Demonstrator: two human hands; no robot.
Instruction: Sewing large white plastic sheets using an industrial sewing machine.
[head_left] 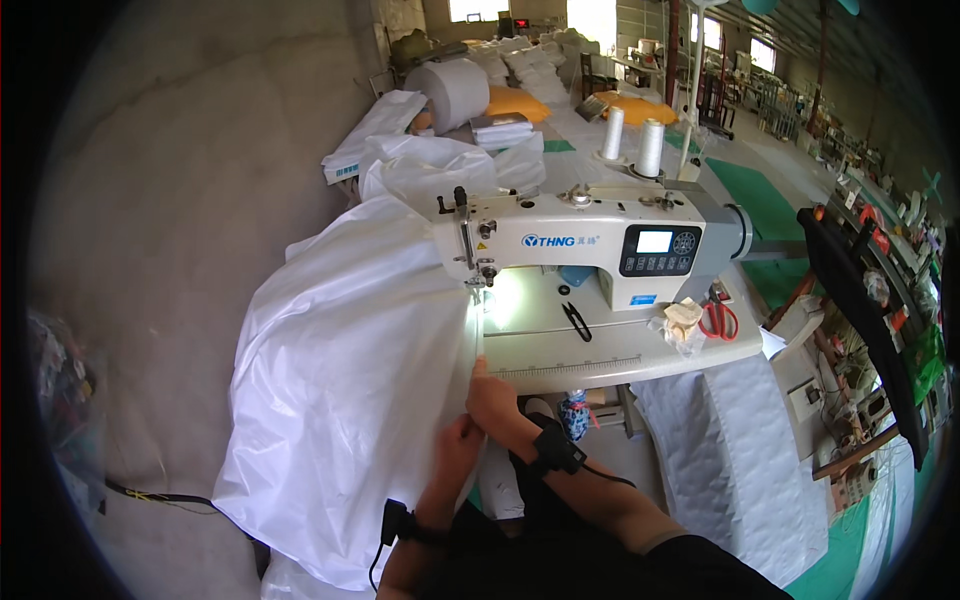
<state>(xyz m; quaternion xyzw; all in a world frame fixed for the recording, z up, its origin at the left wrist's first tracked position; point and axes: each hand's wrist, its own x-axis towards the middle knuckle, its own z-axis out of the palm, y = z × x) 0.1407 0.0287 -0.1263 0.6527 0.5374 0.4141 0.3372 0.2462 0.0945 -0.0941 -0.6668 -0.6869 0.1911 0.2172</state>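
A large white plastic-like sheet [345,380] hangs in folds over the left of a white sewing machine [570,235]. Its right edge runs up to the needle area, lit by a bright lamp. My right hand [492,402] is at that edge, just off the front of the machine bed [610,355], with one finger stretched along it and the others curled in. Just below and to the left, my left hand [458,445] is closed at the same edge, its fingers partly hidden. Both wrists wear black straps with a small device and cable.
Black thread snips [577,321], red-handled scissors [718,320] and a crumpled pale wad [684,316] lie on the machine bed. Two thread cones [650,148] stand behind. White quilted-looking material [735,450] hangs at right; a bare wall [180,200] rises at left.
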